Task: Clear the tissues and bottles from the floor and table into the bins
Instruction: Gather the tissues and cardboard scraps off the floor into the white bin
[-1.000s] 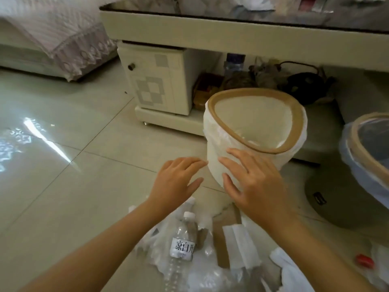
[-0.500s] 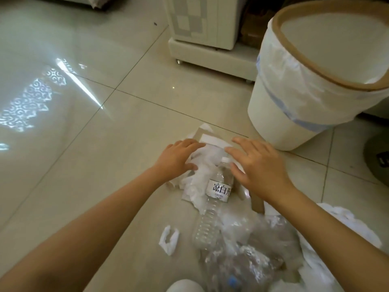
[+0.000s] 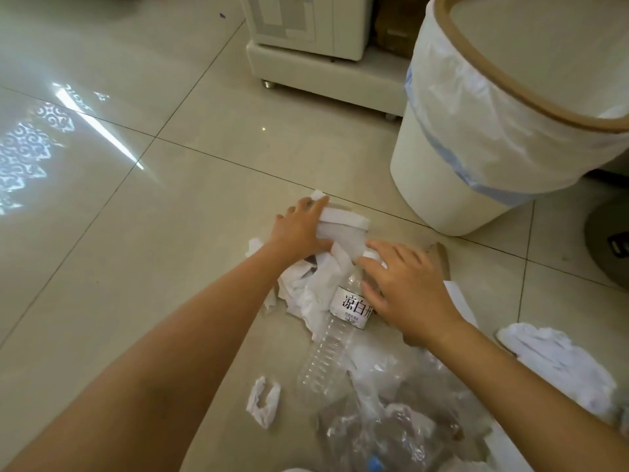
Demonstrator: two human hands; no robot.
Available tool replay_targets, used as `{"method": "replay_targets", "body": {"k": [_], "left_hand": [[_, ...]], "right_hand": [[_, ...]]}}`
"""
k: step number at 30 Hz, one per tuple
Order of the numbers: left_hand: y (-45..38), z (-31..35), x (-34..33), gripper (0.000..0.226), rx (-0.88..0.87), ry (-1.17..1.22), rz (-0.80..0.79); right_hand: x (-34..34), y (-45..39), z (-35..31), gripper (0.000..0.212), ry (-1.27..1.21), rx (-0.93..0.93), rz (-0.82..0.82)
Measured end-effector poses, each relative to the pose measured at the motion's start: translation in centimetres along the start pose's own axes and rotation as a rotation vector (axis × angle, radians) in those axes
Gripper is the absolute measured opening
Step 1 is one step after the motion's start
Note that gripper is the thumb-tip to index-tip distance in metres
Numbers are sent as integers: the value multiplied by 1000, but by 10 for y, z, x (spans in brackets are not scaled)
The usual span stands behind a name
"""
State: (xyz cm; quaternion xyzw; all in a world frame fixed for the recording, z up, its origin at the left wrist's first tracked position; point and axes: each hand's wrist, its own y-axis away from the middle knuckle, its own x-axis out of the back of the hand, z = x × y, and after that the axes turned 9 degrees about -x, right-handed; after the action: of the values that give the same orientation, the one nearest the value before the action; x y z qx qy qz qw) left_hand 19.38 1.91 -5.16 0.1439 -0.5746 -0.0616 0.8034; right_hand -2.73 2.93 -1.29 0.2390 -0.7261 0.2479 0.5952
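Note:
A clear plastic water bottle point(image 3: 350, 310) with a white label lies on the tiled floor, its cap pointing away from me. Crumpled white tissues point(image 3: 311, 291) are heaped to its left. My left hand point(image 3: 301, 229) holds a folded white tissue point(image 3: 343, 228) between fingers and thumb at the far end of the heap. My right hand point(image 3: 405, 291) lies over the bottle's neck and cap, fingers spread, thumb beside the label. A white bin point(image 3: 452, 185) with a brown rim and a white liner stands just beyond, at the right.
A small tissue scrap point(image 3: 263, 400) lies near my left forearm. Crumpled clear plastic point(image 3: 391, 424) sits near the bottom edge, and another white tissue wad point(image 3: 561, 362) is at the right. A white cabinet point(image 3: 306, 28) stands behind. Bare floor tiles stretch to the left.
My view dropped from the bin to the floor litter. Both hands moved down onto it: the left took hold of the folded tissue, the right settled on the bottle's neck.

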Motion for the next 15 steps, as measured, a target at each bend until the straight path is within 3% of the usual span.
{"method": "replay_targets", "body": {"k": [5, 10, 15], "left_hand": [[-18, 9, 5, 97, 63, 423, 56], [-29, 24, 7, 108, 182, 152, -16], [-28, 40, 2, 85, 51, 183, 44]], "right_hand": [[2, 2, 13, 29, -1, -56, -2], [0, 3, 25, 22, -1, -88, 26], [1, 10, 32, 24, 1, -94, 21]]}}
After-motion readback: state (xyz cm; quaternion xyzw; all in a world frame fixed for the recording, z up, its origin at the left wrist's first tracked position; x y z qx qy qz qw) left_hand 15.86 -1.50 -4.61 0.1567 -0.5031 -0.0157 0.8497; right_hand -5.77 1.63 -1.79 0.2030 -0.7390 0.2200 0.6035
